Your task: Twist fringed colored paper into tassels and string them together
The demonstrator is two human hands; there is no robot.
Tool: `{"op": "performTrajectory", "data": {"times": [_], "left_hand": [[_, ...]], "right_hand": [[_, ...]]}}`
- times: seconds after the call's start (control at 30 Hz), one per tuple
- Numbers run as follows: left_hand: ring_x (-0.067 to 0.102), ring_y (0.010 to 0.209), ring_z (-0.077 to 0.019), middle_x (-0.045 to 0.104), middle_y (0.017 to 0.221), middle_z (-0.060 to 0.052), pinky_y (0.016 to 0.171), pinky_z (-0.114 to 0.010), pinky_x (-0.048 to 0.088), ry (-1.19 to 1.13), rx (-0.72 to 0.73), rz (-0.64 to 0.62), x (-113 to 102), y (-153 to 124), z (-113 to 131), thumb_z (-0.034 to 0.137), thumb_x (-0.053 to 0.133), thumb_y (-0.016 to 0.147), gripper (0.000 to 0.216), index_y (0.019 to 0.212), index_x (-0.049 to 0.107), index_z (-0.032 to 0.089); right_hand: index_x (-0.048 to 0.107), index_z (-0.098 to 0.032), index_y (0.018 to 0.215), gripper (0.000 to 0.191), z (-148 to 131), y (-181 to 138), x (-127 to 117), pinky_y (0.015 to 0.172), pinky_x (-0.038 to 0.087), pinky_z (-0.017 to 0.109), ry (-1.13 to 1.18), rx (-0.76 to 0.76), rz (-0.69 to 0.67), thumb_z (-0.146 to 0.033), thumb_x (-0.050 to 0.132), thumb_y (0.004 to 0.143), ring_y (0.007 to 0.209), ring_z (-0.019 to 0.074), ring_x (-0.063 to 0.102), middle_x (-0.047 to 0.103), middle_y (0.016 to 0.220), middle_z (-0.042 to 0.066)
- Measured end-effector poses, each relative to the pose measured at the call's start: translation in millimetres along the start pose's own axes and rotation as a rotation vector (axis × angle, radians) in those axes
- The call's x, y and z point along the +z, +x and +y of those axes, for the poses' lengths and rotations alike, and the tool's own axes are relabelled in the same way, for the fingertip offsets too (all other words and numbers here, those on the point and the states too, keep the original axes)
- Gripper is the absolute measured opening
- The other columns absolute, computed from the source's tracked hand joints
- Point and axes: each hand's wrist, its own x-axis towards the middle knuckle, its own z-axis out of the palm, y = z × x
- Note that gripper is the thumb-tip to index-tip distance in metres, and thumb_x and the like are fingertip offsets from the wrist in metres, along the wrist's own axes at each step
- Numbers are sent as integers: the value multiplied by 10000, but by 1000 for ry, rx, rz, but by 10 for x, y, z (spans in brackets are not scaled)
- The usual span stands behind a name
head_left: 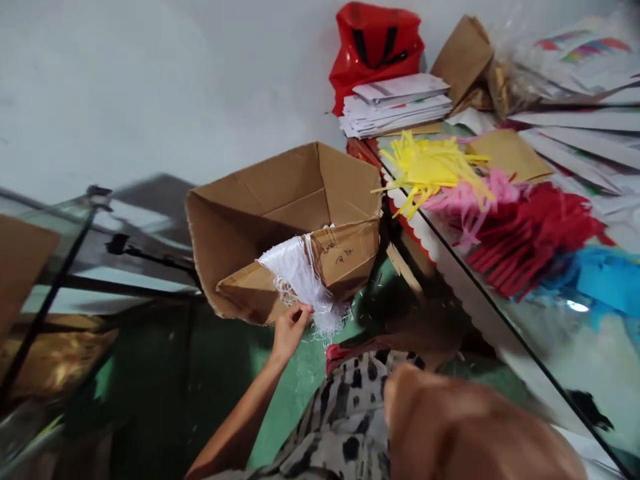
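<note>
A bundle of thin white strands (305, 267), joined in a flat band at its top, hangs over the near flap of a cardboard box (280, 180). My left hand (294, 325) is at the bundle's lower left, thumb and fingertips pinched together on some strands. Raised close to the camera at the lower right is my right hand (450, 420), blurred by motion; its fingers cannot be made out, nor whether it holds anything. Loose white bits lie on the green floor (280, 413) below the strands. Handwriting marks the box flap.
On the glass-topped table (540, 373) at right lie yellow fringed strips (430, 163), pink strips (470, 200), red strips (535, 237) and blue sheets (607, 277). Behind them are stacked white papers (395, 110) and a red bag (377, 47). A dark metal frame (55, 293) stands left.
</note>
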Motion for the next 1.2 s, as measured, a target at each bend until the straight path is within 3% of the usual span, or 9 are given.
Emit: {"op": "performTrajectory", "data": {"times": [0.07, 0.17, 0.33, 0.5, 0.73, 0.9, 0.97, 1.07, 1.2], "left_hand": [[493, 608, -146, 564, 611, 12, 620, -255, 383, -51, -25, -19, 34, 58, -92, 692, 675, 877, 544, 745, 715, 166], [478, 609, -137, 544, 614, 15, 616, -251, 371, -124, -50, -60, 99, 120, -174, 691, 667, 889, 556, 704, 675, 166], [432, 588, -119, 491, 599, 26, 598, -242, 348, -191, -93, -68, 117, 91, -288, 673, 667, 905, 566, 656, 610, 168], [459, 593, -122, 527, 613, 18, 588, -237, 362, -216, -146, -61, 99, 91, -391, 635, 681, 912, 515, 696, 668, 168], [531, 649, -154, 596, 659, 0, 681, -277, 453, -244, -97, -54, 37, 251, -165, 577, 681, 939, 423, 755, 729, 199], [650, 992, -233, 739, 1017, -81, 960, -355, 500, -317, 125, -16, 34, 569, 401, 552, 580, 1025, 399, 1074, 800, 222], [662, 1080, -246, 749, 1119, -103, 1035, -383, 501, -484, 39, -123, 112, 740, 687, 597, 515, 1046, 485, 1189, 776, 213], [700, 960, -230, 742, 971, -98, 957, -387, 565, -852, -134, -337, 225, 973, 1110, 641, 558, 1012, 531, 1199, 744, 179], [530, 566, -100, 465, 621, 55, 703, -272, 575, -1095, -126, -343, 168, 1202, 1594, 467, 681, 1003, 315, 871, 655, 183]], "right_hand": [[712, -247, 848, 230, 358, 275, 34, 742, 567, 278, -24, 114, 108, -417, 701, 1002, 762, 150, 706, 773, 840, 4], [721, -220, 838, 201, 1107, 682, -7, 759, 527, 297, -401, 402, 345, -370, 702, 971, 790, 172, 678, 746, 835, 19], [774, -228, 1044, 226, 2293, 1228, 26, 860, 531, 351, -526, 452, 326, -373, 645, 928, 873, 203, 698, 769, 1063, 67], [767, -222, 963, 232, 2767, 1491, 161, 824, 529, 361, -485, 487, 363, -403, 640, 893, 857, 223, 690, 767, 997, 77], [662, -232, 888, 234, 2573, 1373, 26, 829, 510, 320, -414, 489, 371, -441, 579, 953, 869, 205, 661, 722, 912, 31], [526, -251, 888, 212, 2169, 1140, 48, 704, 461, 274, -257, 518, 426, -378, 456, 1042, 670, 151, 533, 543, 706, -48], [504, -250, 913, 219, 1982, 988, 91, 638, 407, 260, -296, 532, 392, -395, 445, 1066, 630, 135, 455, 462, 704, -61], [519, -236, 928, 227, 1706, 638, 99, 631, 375, 257, -485, 541, 306, -396, 461, 1078, 670, 128, 449, 474, 766, -44], [562, -251, 973, 191, 1393, -99, -66, 600, 415, 275, -656, 637, 407, -401, 490, 1064, 627, 149, 533, 552, 739, -33]]}}
